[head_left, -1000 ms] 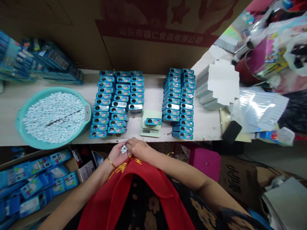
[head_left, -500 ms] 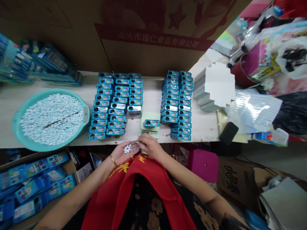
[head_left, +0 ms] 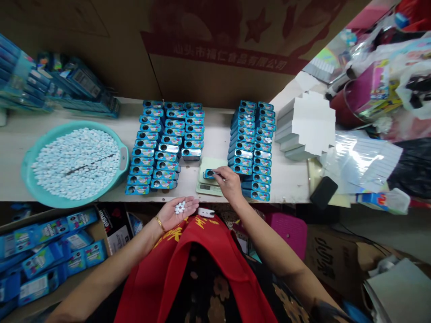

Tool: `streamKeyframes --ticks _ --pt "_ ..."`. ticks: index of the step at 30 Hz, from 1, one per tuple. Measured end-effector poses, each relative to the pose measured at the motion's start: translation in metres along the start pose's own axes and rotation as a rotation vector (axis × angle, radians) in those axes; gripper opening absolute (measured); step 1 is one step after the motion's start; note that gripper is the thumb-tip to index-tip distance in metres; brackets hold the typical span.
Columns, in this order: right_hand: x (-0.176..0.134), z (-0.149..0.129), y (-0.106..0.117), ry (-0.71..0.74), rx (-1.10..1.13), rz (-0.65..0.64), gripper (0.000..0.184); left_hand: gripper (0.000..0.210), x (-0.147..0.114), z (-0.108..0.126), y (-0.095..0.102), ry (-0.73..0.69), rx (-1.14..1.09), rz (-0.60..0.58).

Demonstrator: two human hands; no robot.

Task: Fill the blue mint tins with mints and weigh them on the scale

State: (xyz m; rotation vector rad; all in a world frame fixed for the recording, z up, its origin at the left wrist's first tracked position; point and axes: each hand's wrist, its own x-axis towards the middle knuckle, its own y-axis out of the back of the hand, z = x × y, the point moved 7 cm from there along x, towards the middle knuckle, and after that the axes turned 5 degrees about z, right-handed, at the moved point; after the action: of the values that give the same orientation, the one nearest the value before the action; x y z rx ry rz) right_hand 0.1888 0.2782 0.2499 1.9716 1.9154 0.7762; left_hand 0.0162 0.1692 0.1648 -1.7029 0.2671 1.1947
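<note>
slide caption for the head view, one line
Open left hand holds pale candies while the right hand is at a tin on the scale.

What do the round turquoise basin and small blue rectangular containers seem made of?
The turquoise basin looks like smooth satin plastic, judging by its even colour and moulded shape. The blue containers look glossy, catching white glints; perhaps printed tin, though plastic is possible.

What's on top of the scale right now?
One blue container stands on the scale. The right hand hides the right part of the container's top; the platform directly beneath the container is covered too.
</note>
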Motion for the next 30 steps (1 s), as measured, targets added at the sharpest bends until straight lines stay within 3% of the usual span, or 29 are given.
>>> streamKeyframes --ticks 2,4,9,13,19,25,27,30 --pt "-0.007 -0.008 -0.002 -0.040 0.068 -0.008 0.014 0.026 -0.001 -0.001 -0.001 0.006 -0.004 0.001" --pt "-0.020 -0.025 -0.015 -0.027 0.149 -0.096 0.013 0.024 0.000 -0.002 -0.003 0.014 -0.012 0.001" --pt "-0.065 -0.075 -0.071 0.218 0.172 -0.511 0.015 0.019 0.000 -0.004 -0.001 0.000 -0.036 0.035" --pt "-0.078 -0.081 -0.089 0.317 0.059 -0.628 0.017 0.020 -0.003 -0.006 0.002 0.001 0.005 0.067" --pt "-0.080 -0.075 -0.089 0.311 0.067 -0.637 0.017 0.024 -0.005 -0.007 0.003 -0.004 0.034 0.085" --pt "-0.081 -0.072 -0.085 0.333 0.040 -0.567 0.014 0.024 -0.004 -0.008 -0.001 -0.001 0.044 0.067" --pt "-0.071 -0.070 -0.072 0.347 0.009 -0.488 0.016 0.023 -0.004 -0.007 0.000 -0.003 0.043 0.083" --pt "-0.045 -0.058 -0.039 0.313 -0.001 -0.252 0.018 0.021 -0.004 -0.007 0.001 0.018 0.084 0.104"
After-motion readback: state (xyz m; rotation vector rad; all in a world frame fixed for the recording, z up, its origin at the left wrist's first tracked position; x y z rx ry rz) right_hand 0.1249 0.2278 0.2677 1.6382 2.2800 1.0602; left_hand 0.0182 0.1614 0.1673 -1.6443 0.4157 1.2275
